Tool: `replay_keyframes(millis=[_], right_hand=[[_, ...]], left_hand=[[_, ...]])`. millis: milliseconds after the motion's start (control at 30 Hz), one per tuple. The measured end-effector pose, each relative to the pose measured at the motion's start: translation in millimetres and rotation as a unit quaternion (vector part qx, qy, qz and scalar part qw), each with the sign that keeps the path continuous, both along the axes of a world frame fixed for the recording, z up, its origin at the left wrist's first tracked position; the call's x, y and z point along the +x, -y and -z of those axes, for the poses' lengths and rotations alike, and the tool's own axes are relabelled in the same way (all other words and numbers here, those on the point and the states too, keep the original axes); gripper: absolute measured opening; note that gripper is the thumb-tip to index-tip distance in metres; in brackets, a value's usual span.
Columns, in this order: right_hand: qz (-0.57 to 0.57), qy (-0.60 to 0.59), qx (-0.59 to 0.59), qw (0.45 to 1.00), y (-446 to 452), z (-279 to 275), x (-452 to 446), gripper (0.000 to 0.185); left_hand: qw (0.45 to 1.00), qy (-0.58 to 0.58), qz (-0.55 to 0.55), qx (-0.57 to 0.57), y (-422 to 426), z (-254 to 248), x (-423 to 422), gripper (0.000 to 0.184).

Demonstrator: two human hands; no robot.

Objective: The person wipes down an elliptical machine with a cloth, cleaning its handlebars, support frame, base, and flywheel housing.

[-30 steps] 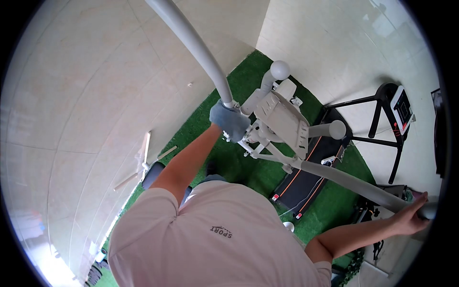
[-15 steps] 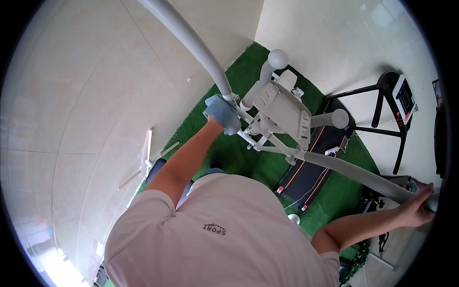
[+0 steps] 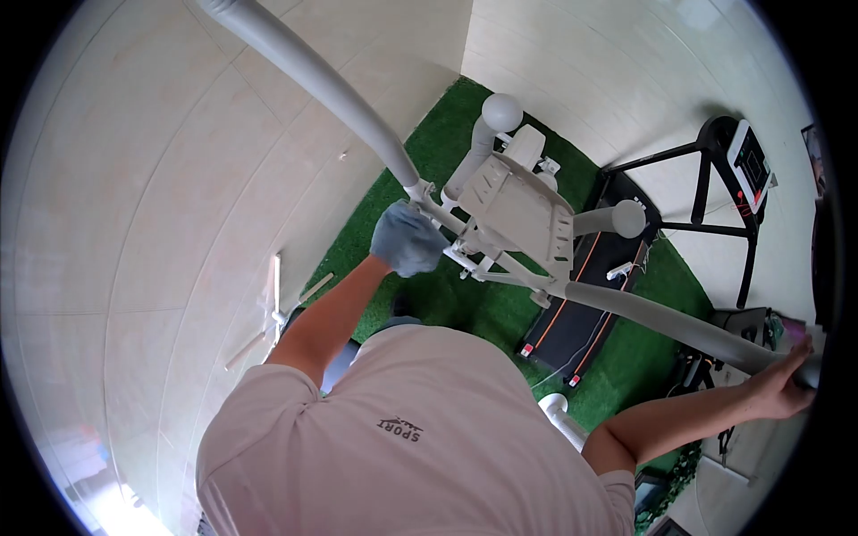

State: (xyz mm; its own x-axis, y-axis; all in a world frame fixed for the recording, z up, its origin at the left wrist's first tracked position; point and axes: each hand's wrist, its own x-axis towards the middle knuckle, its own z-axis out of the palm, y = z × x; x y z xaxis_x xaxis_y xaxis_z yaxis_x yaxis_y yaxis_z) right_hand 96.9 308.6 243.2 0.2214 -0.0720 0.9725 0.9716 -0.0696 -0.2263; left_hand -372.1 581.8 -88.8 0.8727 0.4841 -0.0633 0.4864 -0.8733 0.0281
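Observation:
A grey-blue cloth (image 3: 408, 239) covers my left hand (image 3: 398, 246) and hides its fingers; the hand holds it beside the joint of a white exercise machine (image 3: 518, 210). From that joint a thick white curved tube (image 3: 313, 76) rises to the upper left. Another white tube (image 3: 661, 322) runs to the right, and my right hand (image 3: 782, 384) is closed around its grey end, with the thumb on top. The machine has a slotted flat plate and two round-ended tubes.
Behind the machine lies a black treadmill (image 3: 581, 304) with a console (image 3: 749, 165) on its frame. Green turf (image 3: 483, 313) covers the floor. Tiled walls (image 3: 206, 179) stand at the left and back. A white stick frame (image 3: 277, 313) leans at the left wall.
My left hand with the cloth has moved slightly left and down, off the joint to just below it. The view has shifted a little. My right hand stays on the tube end.

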Motion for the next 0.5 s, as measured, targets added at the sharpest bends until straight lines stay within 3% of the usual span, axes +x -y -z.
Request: replay_keyframes(millis=[67, 100, 133, 200, 233, 267, 300, 333, 400, 433, 500], right_hand=[[0.004, -0.008, 0.000, 1.000, 0.3, -0.6, -3.0, 0.045], [0.033, -0.017, -0.016, 0.999, 0.9, -2.5, -4.3, 0.046], [0.061, -0.026, -0.033, 0.997, 0.5, -3.5, -5.8, 0.046], [0.061, -0.028, -0.025, 0.997, -1.0, -2.6, -9.1, 0.046], [0.062, -0.032, -0.015, 0.997, -0.5, -1.1, -11.7, 0.045], [0.064, -0.032, -0.018, 0.997, -1.3, -0.5, -15.1, 0.045], [0.047, -0.024, -0.006, 0.999, -4.3, -0.4, -18.3, 0.044], [0.029, -0.016, 0.008, 0.999, -6.7, -0.5, -19.8, 0.043], [0.037, -0.018, 0.007, 0.999, -4.2, -1.1, -12.1, 0.041], [0.047, -0.022, 0.006, 0.999, -1.9, -0.7, -7.8, 0.040], [0.047, -0.016, -0.001, 0.999, 1.6, -1.9, -2.1, 0.039]], left_hand=[[0.939, 0.116, -0.208, -0.248, -0.4, 26.0, -11.7, 0.008], [0.907, 0.351, -0.208, -0.108, -6.6, 83.4, -11.4, 0.013], [0.906, 0.351, -0.208, -0.110, -7.3, 93.8, -15.1, 0.013], [0.964, 0.167, -0.182, 0.098, -10.6, 103.1, -22.2, 0.017], [0.964, 0.168, -0.180, 0.098, -14.7, 85.3, -22.1, 0.017], [0.900, 0.309, -0.265, -0.158, -18.1, 65.7, -23.2, 0.021], [0.746, 0.420, -0.328, -0.399, -21.3, 52.1, -24.1, 0.025], [0.745, 0.421, -0.328, -0.400, -31.1, 52.2, -29.9, 0.025], [0.892, 0.274, -0.188, -0.306, -55.7, 52.0, -43.2, 0.035], [0.892, 0.274, -0.189, -0.307, -56.7, 34.9, -40.2, 0.035], [0.972, 0.153, -0.113, -0.141, -53.7, -7.1, -35.7, 0.035]])
